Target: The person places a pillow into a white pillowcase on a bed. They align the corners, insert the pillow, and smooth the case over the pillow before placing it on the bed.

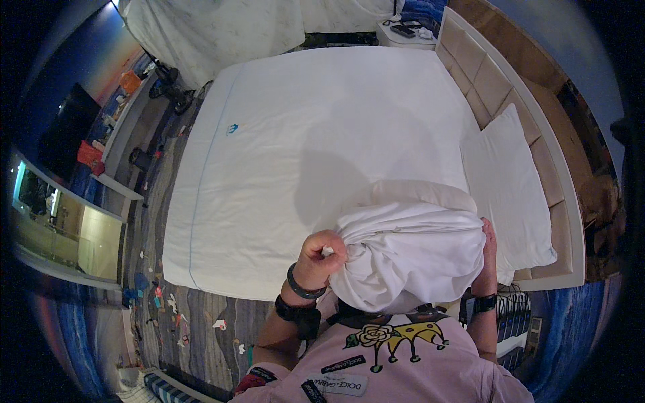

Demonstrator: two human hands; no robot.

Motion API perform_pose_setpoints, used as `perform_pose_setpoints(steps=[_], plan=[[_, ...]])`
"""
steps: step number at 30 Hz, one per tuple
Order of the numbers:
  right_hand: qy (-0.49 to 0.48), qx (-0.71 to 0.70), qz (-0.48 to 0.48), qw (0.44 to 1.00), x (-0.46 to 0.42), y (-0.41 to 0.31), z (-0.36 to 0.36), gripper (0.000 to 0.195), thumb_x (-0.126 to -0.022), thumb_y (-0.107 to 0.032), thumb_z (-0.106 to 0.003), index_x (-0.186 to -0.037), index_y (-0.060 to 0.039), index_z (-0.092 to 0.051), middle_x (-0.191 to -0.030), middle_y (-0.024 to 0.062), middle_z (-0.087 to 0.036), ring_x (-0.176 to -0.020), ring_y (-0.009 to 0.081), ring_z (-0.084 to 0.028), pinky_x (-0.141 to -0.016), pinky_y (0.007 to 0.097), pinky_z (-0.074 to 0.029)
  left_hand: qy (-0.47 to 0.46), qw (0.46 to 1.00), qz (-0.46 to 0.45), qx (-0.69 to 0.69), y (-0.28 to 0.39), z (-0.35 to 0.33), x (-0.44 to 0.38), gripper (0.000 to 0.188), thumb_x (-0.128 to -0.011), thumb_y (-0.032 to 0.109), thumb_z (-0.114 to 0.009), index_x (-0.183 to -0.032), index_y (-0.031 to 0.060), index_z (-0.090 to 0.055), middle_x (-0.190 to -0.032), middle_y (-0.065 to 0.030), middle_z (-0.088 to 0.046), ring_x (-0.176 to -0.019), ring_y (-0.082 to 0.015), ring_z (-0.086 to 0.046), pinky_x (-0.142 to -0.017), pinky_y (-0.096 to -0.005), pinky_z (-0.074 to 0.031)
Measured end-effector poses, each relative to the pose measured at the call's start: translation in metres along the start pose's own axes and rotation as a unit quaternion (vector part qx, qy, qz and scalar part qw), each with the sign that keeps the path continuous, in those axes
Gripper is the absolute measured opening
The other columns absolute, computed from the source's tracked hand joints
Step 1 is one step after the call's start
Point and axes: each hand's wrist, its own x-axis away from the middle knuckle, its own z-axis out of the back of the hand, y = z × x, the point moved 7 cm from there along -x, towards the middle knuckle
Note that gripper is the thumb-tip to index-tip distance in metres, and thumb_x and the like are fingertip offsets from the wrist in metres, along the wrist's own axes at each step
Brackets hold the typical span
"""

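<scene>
A bunched white pillowcase (pixel 408 247) lies between my hands, close to my body at the near side of the bed. My left hand (pixel 322 254) grips its gathered left end in a closed fist. At the opposite end, my right hand (pixel 489 244) holds the cloth's edge, with most of its fingers hidden behind the fabric. An off-white pillow (pixel 426 193) shows just past the cloth, partly covered by it. The bed (pixel 282 176) is spread with a white sheet bearing a blue line and a small blue emblem.
Another white pillow (pixel 509 196) leans on the padded headboard (pixel 546 166) at right. Scraps litter the striped carpet (pixel 201 322). A long shelf (pixel 128 108) with a bin (pixel 139 157) below runs along the left. A white nightstand (pixel 398 36) stands at the far side.
</scene>
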Motion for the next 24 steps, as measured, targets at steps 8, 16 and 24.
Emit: perform_pose_setpoints(steps=[8,16,24], plan=[[-0.044,0.0,-0.048,0.998,0.008,0.003,-0.016,0.03,-0.096,-0.036,-0.045,-0.11,-0.011,-0.053,-0.103,0.0016,-0.059,-0.094,0.0138,-0.057,-0.083,0.0294,-0.047,0.012,0.998,-0.031,-0.049,-0.004,0.011,0.004,0.02,-0.075,-0.007,-0.065,-0.092,0.0026,-0.06,-0.091,-0.0044,-0.061,-0.086,-0.0141,-0.057,-0.079,-0.0258,-0.046],[-0.036,-0.044,-0.074,0.996,0.009,0.005,-0.024,0.033,-0.096,-0.039,-0.044,-0.109,-0.0103,-0.054,-0.101,0.0029,-0.061,-0.091,0.0158,-0.059,-0.082,0.0306,-0.048,-0.014,0.987,-0.027,-0.158,0.0,0.006,-0.003,0.04,-0.073,-0.003,-0.071,-0.11,0.0031,-0.058,-0.106,-0.007,-0.061,-0.102,-0.0201,-0.057,-0.093,-0.0331,-0.042],[-0.057,-0.055,-0.089,0.993,0.009,0.01,-0.016,0.04,-0.098,-0.039,-0.039,-0.121,-0.0083,-0.05,-0.112,0.0039,-0.059,-0.101,0.0158,-0.057,-0.089,0.0294,-0.045,-0.053,0.914,-0.103,-0.39,0.041,-0.017,-0.011,0.025,-0.071,0.014,-0.074,-0.089,0.0006,-0.064,-0.131,-0.0188,-0.044,-0.117,-0.0379,-0.043,-0.101,-0.0462,-0.032]])
